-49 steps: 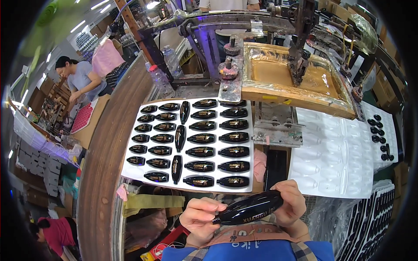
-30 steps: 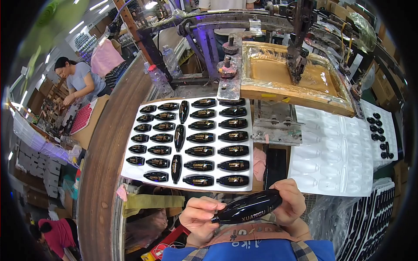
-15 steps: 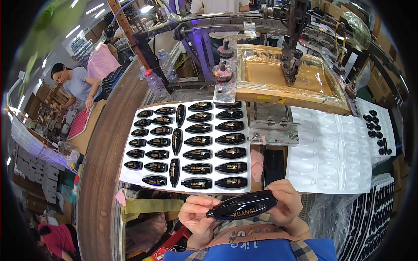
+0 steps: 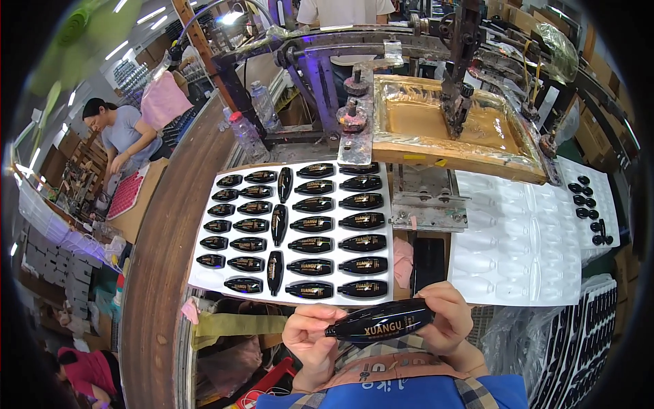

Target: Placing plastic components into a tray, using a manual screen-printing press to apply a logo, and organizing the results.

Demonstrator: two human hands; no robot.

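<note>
A glossy black bottle with gold print is held level in front of my chest. At its narrow neck end, my left hand pinches it between thumb and fingers. The wide end sits in the fingers of my right hand. Just beyond the bottle lies a white tray with rows of similar black printed bottles. Most of them lie crosswise, while one column of bottles points lengthwise.
A wooden-framed printing screen with golden-brown ink is mounted over a metal fixture. On the right lies a white moulded tray, with small black parts beyond it. Capped plastic bottles stand at the back left. Another person works far left.
The view has shifted slightly, while both hands keep the bottle in nearly the same position. The bottle's print faces up a little more. The person at far left has moved their arms.
</note>
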